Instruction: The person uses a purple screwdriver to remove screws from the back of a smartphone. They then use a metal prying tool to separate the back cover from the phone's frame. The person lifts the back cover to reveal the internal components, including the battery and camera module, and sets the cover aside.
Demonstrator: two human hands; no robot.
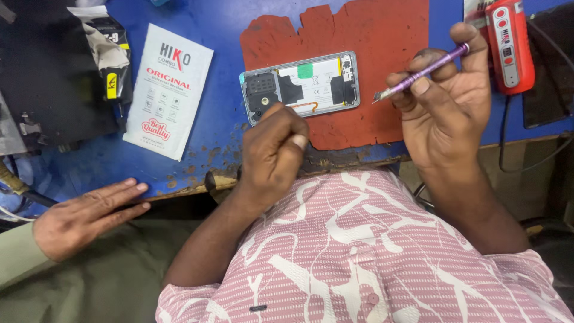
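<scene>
We see an opened phone [300, 87] lying back-up, cover off, on a red mat [371, 42] on the blue table [221, 128]. Its long axis runs roughly from 9 to 3 o'clock, tilted a little up at the 3 o'clock end.

Our left hand [272, 152] is the nearer of the 2: it sits just at 6 o'clock of the phone, fingers curled together in a closed grip, knuckles touching or overlapping the phone's lower edge. Whether it pinches anything small we cannot tell; the fingertips are folded under and hidden.

Our right hand [445, 96] hovers at 3 o'clock of the phone, apart from it, its grip pinching a slim purple screwdriver [421, 73]. The tool's long axis slants from 2 o'clock down to 8 o'clock, and its tip points toward the phone's right end without reaching it.

A red handheld device [509, 43] lies at 1 o'clock of the right hand, partly cut off at the top edge. A white printed packet [169, 90] lies at 9 o'clock of the phone. Another person's hand [89, 215] rests flat on the table edge at 8 o'clock. The phone's small screws are too fine to make out.
</scene>
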